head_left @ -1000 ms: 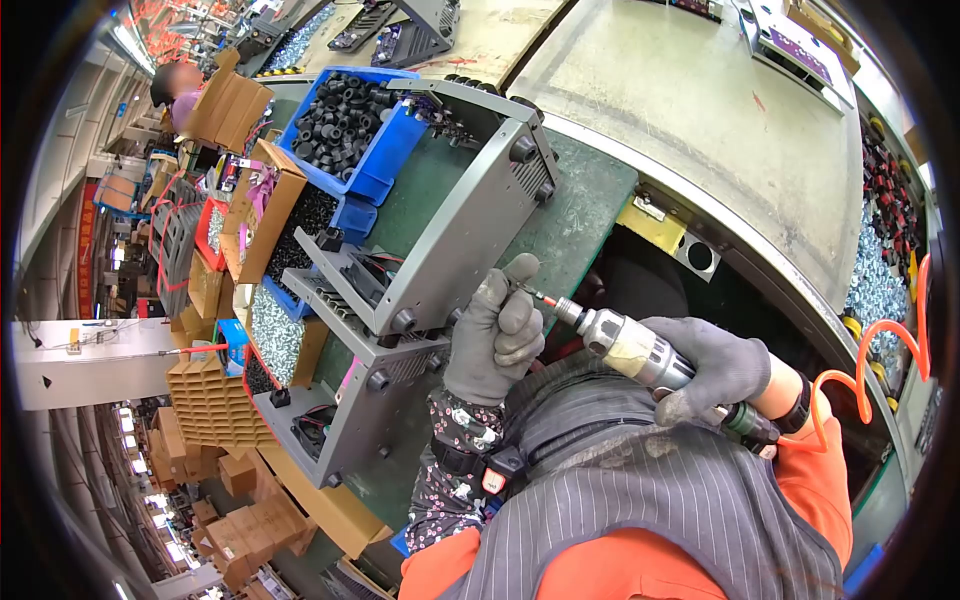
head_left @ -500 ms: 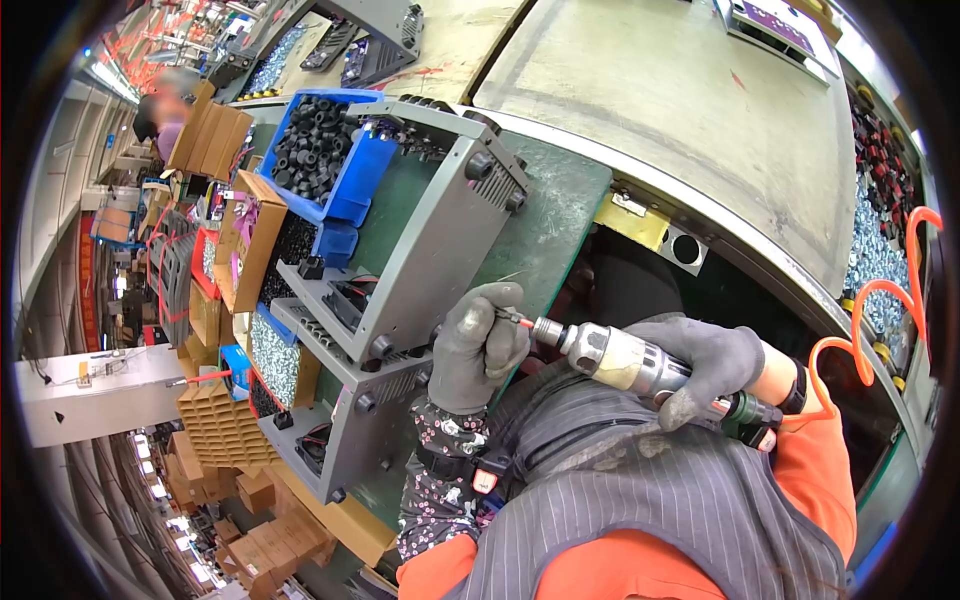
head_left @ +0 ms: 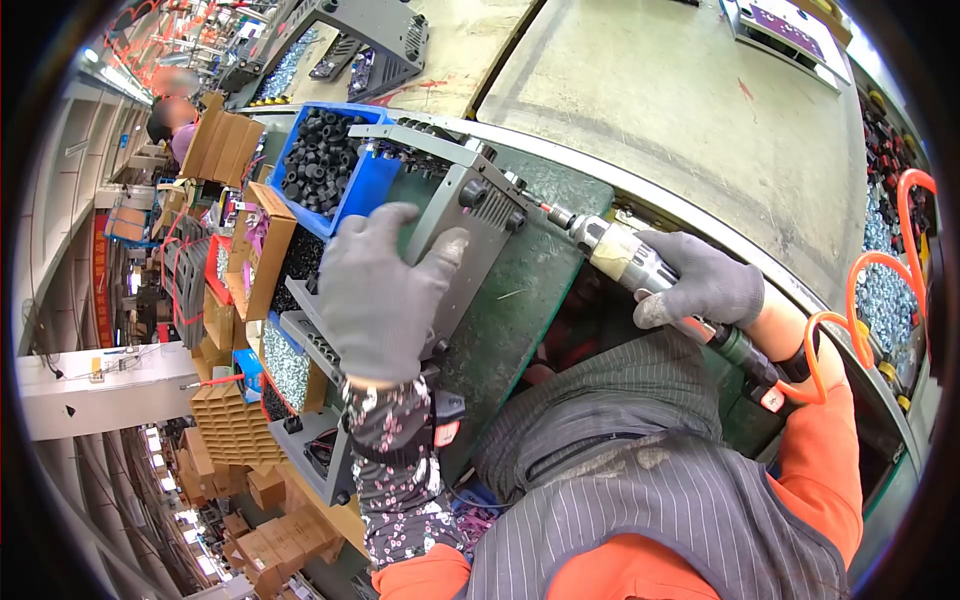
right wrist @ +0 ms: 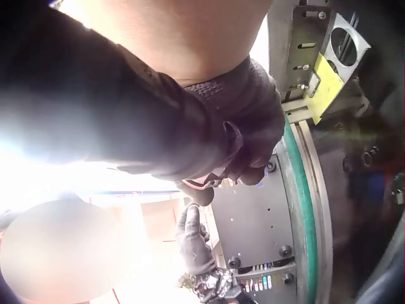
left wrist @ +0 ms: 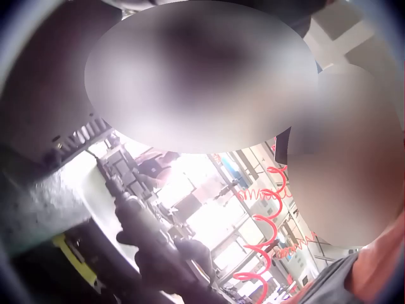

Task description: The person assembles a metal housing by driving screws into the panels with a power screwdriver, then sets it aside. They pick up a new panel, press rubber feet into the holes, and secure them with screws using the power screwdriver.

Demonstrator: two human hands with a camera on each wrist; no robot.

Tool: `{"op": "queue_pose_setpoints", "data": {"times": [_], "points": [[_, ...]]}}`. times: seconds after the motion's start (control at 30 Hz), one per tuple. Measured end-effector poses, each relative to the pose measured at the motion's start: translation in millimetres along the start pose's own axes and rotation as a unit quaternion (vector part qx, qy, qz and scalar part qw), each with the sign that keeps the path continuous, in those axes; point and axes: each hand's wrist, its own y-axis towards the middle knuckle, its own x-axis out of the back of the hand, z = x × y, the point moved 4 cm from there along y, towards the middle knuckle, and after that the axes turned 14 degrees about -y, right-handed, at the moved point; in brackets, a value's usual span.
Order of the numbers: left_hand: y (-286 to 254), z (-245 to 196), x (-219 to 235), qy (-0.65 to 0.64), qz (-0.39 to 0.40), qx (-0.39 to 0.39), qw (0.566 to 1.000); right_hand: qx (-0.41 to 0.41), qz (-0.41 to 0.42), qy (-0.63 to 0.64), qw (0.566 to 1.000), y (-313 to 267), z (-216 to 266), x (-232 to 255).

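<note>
In the head view my gloved left hand (head_left: 380, 295) is spread over the upper grey metal housing (head_left: 472, 262), fingers apart; whether it touches the panel cannot be told. My gloved right hand (head_left: 708, 285) grips a powered screwdriver (head_left: 622, 256), its bit pointing at the housing's far end beside the black feet. Contact there is too small to tell. The right wrist view has my left hand (right wrist: 196, 240) at the housing's edge (right wrist: 253, 215). In the left wrist view the screwdriver (left wrist: 149, 231) is a dark shape held by my right hand (left wrist: 196, 253).
A blue bin of black feet (head_left: 372, 190) stands behind the housing. Beside it are a cardboard box (head_left: 272, 210) and a tray of screws (head_left: 285, 370). A second housing (head_left: 342, 478) lies nearer. An orange coiled hose (head_left: 855, 330) runs at the right. A person (head_left: 180, 135) is far back.
My left hand has left the screwdriver's bit, moved left over the housing and spread its fingers. The screwdriver's tip has moved up to the housing's far end.
</note>
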Motion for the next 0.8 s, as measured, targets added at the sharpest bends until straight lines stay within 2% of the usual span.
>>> {"op": "queue_pose_setpoints", "data": {"times": [0.03, 0.1, 0.13, 0.23, 0.33, 0.53, 0.67, 0.73, 0.77, 0.8], "points": [[3, 2, -4, 0.002, -0.001, -0.001, 1.000, 0.013, 0.005, 0.020, 1.000, 3, -1, -2], [3, 17, -25, -0.031, 0.157, 0.151, 0.976, 0.024, 0.011, 0.044, 0.999, 7, -1, -2], [3, 21, -28, -0.084, 0.184, 0.211, 0.956, 0.015, 0.017, 0.043, 0.999, 9, -1, -1], [4, 30, -32, -0.140, 0.214, 0.198, 0.946, 0.010, 0.027, 0.045, 0.999, 11, 2, 2], [5, 31, -33, -0.127, 0.214, 0.175, 0.953, 0.024, 0.008, -0.030, 0.999, 12, 7, 6], [7, 29, -30, -0.164, 0.251, 0.186, 0.936, 0.023, 0.025, -0.053, 0.998, 16, 9, 7], [4, 31, -32, -0.167, 0.229, 0.174, 0.943, 0.012, 0.012, -0.071, 0.997, 12, 17, 5], [6, 19, -18, -0.145, 0.048, 0.014, 0.988, -0.008, -0.004, -0.030, 1.000, 6, 18, 1], [0, 15, -15, -0.146, 0.046, 0.013, 0.988, 0.006, -0.005, -0.027, 1.000, 1, 18, 0], [-8, 14, -2, -0.250, -0.032, 0.097, 0.963, 0.006, 0.003, -0.023, 1.000, -4, 12, -4]]}}
